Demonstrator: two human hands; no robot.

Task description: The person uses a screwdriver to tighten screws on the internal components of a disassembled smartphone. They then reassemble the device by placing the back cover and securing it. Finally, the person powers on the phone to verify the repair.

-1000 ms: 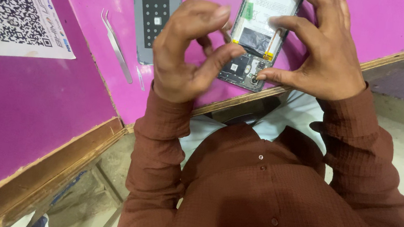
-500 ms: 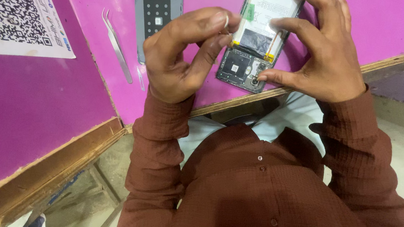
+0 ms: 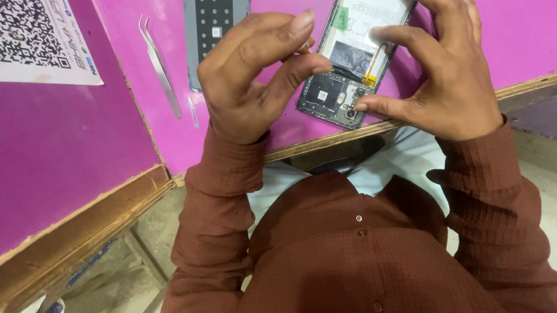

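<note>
Far left on the pink surface [image 3: 34, 153]: a white card [image 3: 22, 26] printed with a square black-and-white code. Right of it, metal tweezers [image 3: 160, 67] lie free, tips toward the far side. Next, a grey back cover [image 3: 211, 17], inner face up, flat on the surface. Left hand [image 3: 252, 79] raised just beside the cover, thumb and forefinger curled toward each other with the tips close; whether anything is pinched between them cannot be told. Opened phone [image 3: 351, 54] lies near the wooden front edge, battery and circuit board exposed. Right hand [image 3: 436, 76] grips the phone: thumb at its lower corner, fingers spread over the upper right side.
</note>
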